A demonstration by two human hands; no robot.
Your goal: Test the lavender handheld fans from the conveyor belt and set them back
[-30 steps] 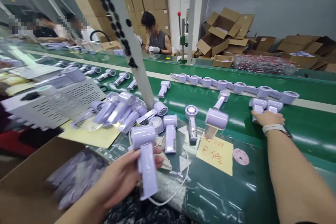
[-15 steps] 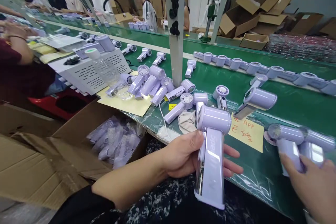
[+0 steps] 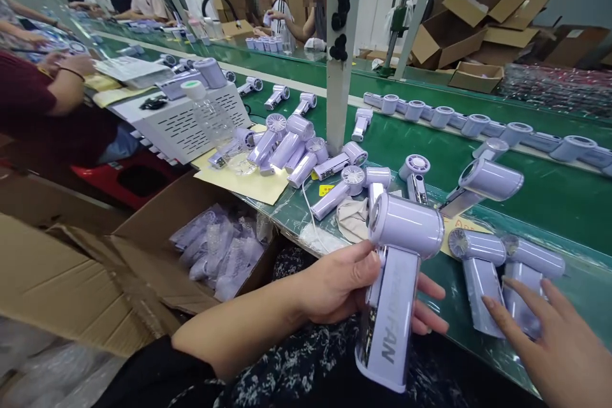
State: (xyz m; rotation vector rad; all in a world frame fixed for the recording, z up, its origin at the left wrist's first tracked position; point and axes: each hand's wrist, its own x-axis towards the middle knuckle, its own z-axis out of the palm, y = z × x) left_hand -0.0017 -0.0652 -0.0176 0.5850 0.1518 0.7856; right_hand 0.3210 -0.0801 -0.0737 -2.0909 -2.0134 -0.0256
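Observation:
Upright in my left hand (image 3: pixel 351 280) is a lavender handheld fan (image 3: pixel 394 312); the thumb presses one edge of its handle and the fingers wrap behind. Lettering ending in "FAN" shows on the handle, and its round head points sideways at the top. At the right, my right hand (image 3: pixel 559 338) has its fingers spread over two more lavender fans lying side by side, the nearer-left fan (image 3: pixel 482 287) and its neighbour (image 3: pixel 535 258). Its fingertips lie at their handles; whether they touch I cannot tell.
Several fans (image 3: pixel 287 146) pile up by a post (image 3: pixel 340 89). A row of fans (image 3: pixel 442 117) lines the green conveyor (image 3: pixel 411 153). A carton (image 3: pixel 143 217) of bagged fans stands low left. A cloth (image 3: pixel 354 218) lies before me. Co-workers sit along the line.
The fan nearest my right hand has shifted left beside its neighbour, partly over the yellow note. My right hand's fingers have spread off it. The left hand's fan has turned slightly, showing more lettering.

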